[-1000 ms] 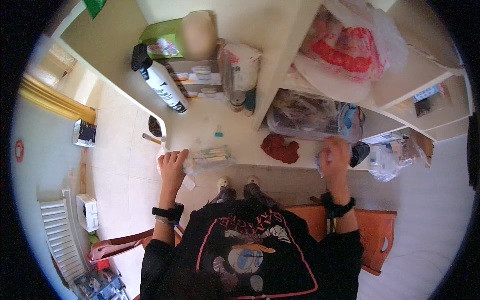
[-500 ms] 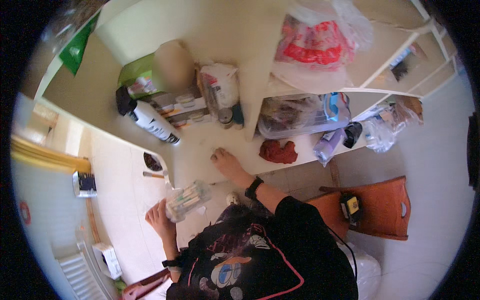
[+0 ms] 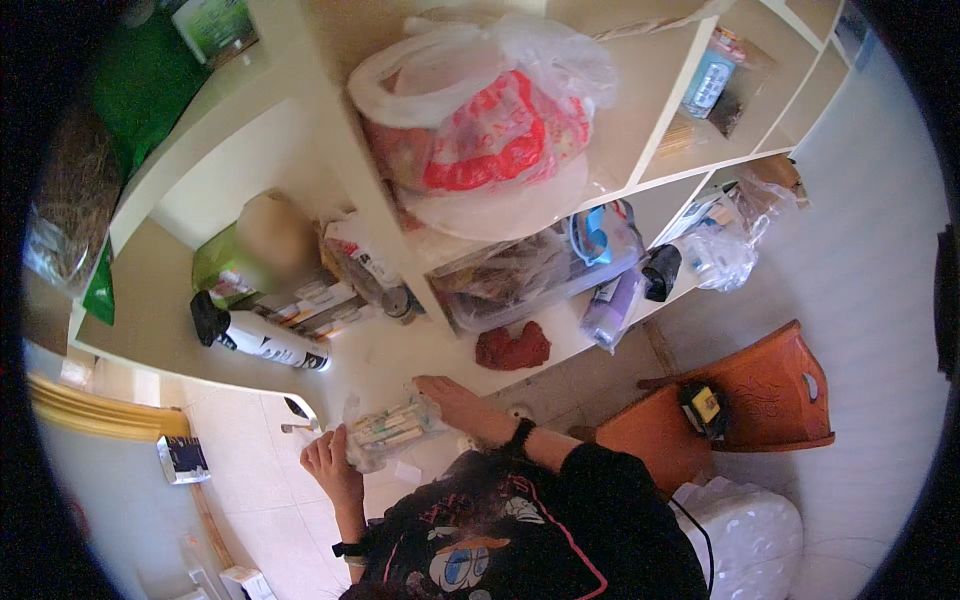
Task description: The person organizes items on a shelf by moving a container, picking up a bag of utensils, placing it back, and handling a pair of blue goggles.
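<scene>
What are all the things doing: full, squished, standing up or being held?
Clear packet: held, with pale pieces inside
Left hand: gripping the packet's left end
Right hand: at its right end
Black-topped bottle: seems upright
Clear tub: filled
Red-and-white bag: bulging
Dark red thing: lying down, unheld

A clear plastic pack (image 3: 393, 430) of pale sticks is gripped at its left end by the left hand (image 3: 335, 462), while its right end is met by the right hand (image 3: 458, 402) (whether it is grasped there cannot be told). On the counter (image 3: 365, 355), a dark red piece (image 3: 512, 348) is seen near the front edge, flanked on the right by a purple container (image 3: 612, 308). Behind them a clear bin (image 3: 530, 302) is placed; at the left, a white spray bottle (image 3: 268, 340) is seen.
</scene>
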Demonstrator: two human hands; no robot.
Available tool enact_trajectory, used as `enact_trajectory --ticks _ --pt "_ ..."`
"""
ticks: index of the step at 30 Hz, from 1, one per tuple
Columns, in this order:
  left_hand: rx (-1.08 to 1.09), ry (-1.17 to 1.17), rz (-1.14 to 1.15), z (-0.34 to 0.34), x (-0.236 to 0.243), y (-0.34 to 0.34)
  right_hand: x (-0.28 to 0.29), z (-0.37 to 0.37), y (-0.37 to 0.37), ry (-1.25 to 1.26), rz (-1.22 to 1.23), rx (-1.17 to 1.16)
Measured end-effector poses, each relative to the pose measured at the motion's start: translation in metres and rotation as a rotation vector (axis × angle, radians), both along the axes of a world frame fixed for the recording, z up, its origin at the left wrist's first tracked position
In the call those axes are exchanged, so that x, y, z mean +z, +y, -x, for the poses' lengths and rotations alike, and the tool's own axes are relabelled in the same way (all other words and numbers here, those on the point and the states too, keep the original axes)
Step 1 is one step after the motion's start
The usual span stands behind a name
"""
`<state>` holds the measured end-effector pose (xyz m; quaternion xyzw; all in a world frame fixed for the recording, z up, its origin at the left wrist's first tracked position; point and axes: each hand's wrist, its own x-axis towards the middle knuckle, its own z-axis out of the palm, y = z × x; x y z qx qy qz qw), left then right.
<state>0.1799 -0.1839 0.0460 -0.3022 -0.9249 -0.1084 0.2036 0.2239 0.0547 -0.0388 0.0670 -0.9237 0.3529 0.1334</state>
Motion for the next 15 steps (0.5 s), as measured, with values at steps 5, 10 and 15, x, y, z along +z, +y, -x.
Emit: enact_trajectory --ticks 5,10,15 --pt "0.001 0.028 -0.027 0.001 0.006 0.016 0.031 -0.067 0.069 0.007 0.099 -0.09" --pt "-0.022 0.068 -0.067 -0.003 0.007 0.033 0.085 -0.102 0.182 0.343 0.185 -0.7" --pt "-0.141 0.086 -0.016 -0.001 0.012 0.06 0.115 -0.075 0.266 0.434 -0.14 -0.866"
